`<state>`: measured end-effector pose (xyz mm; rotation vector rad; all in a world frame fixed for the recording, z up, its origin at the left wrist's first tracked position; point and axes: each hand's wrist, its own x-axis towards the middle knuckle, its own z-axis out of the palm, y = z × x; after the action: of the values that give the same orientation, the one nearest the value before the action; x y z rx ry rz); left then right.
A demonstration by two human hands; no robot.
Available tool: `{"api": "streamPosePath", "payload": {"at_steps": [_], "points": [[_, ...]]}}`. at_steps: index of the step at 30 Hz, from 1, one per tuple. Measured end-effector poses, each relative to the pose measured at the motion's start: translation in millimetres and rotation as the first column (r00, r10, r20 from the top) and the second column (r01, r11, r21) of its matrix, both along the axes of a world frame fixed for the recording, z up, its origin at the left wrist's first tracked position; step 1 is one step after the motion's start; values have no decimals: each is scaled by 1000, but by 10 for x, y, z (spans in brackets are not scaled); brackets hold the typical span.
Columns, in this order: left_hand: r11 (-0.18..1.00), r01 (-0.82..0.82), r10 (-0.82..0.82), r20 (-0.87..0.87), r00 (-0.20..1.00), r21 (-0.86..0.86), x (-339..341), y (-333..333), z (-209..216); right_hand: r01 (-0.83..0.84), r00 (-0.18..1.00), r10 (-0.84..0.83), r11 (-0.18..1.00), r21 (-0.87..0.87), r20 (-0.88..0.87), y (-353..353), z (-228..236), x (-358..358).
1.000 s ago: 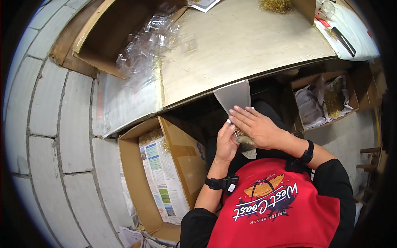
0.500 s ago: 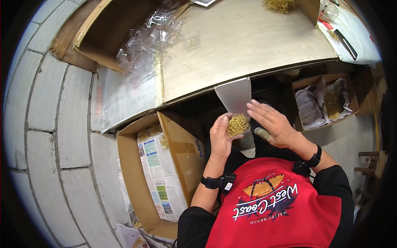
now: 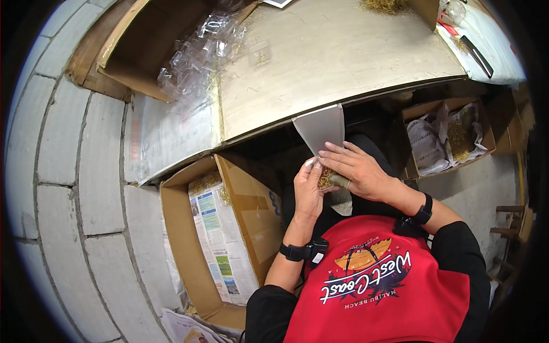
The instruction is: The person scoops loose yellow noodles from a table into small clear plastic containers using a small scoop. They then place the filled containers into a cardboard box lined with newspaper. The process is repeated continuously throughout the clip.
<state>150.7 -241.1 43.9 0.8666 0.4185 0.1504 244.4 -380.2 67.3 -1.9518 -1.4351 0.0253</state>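
In front of my chest, my left hand (image 3: 309,191) is closed round a small clear plastic box filled with tangled gold-coloured wire pieces (image 3: 325,179). My right hand (image 3: 366,176) lies over the top of it, fingers stretched out flat and together, covering much of the box. A pale finger cot (image 3: 341,181) covers the right thumb, which rests at the box's near side. Just beyond the hands, a grey-white sloping chute (image 3: 321,128) hangs down from the table edge. Whether the box has a lid in place is hidden by my fingers.
Clear plastic boxes (image 3: 197,54) heap beside an open carton at the table's (image 3: 320,57) far left. More gold pieces (image 3: 384,4) lie at the back. A newspaper-lined carton (image 3: 251,211) stands left of me; another (image 3: 446,134) stands right. A black strip-like tool (image 3: 477,56) lies far right.
My right hand has moved left and down onto the box, from hovering open beside it. My left hand still holds the box in about the same place.
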Motion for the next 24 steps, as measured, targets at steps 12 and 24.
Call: {"api": "streamPosePath", "payload": {"at_steps": [12, 24], "points": [[999, -36, 36, -4, 999, 14, -16, 82, 12, 111, 972, -65, 975, 195, -225, -188, 84, 125], [998, -41, 42, -11, 999, 46, 53, 122, 117, -41, 992, 47, 998, -50, 118, -104, 77, -32]]}}
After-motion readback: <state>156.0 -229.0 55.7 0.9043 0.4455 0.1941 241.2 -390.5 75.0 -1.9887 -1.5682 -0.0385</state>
